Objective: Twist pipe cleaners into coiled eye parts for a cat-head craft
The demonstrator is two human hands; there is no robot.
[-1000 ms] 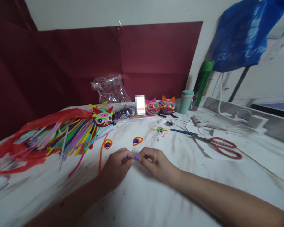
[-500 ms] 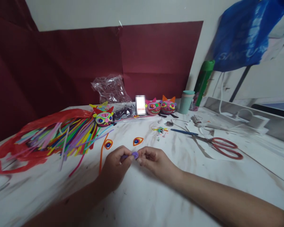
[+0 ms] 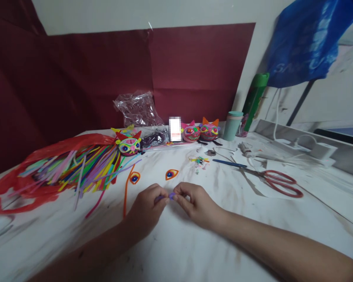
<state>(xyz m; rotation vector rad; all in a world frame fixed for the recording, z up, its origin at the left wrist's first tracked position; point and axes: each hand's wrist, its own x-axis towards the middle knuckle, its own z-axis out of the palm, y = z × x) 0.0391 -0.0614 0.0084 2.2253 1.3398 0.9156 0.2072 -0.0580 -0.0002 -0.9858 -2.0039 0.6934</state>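
A small purple coiled piece (image 3: pixel 172 196) is pinched between both hands above the white marbled table. My left hand (image 3: pixel 148 203) is closed on its left side, where a purple strip runs under the fingers. From the right, my right hand (image 3: pixel 195 201) holds the coil's edge between thumb and forefinger. Just beyond the hands lie two orange-rimmed eye shapes with blue centres, a left one (image 3: pixel 134 178) and a right one (image 3: pixel 171 174). An orange strip (image 3: pixel 125 194) lies left of my left hand.
Colourful fuzzy strips (image 3: pixel 97 168) spread over a red plastic bag (image 3: pixel 55 145) at left. Decorated heads (image 3: pixel 129 147) stand at the back, near a green cup (image 3: pixel 233 126). Red-handled scissors (image 3: pixel 282 183) and a blue tool (image 3: pixel 229 163) lie at right, before a white power strip (image 3: pixel 288 145).
The purple coil has turned and shows less of its face. My right fingers have closed in on it, and both hands have shifted slightly to the right.
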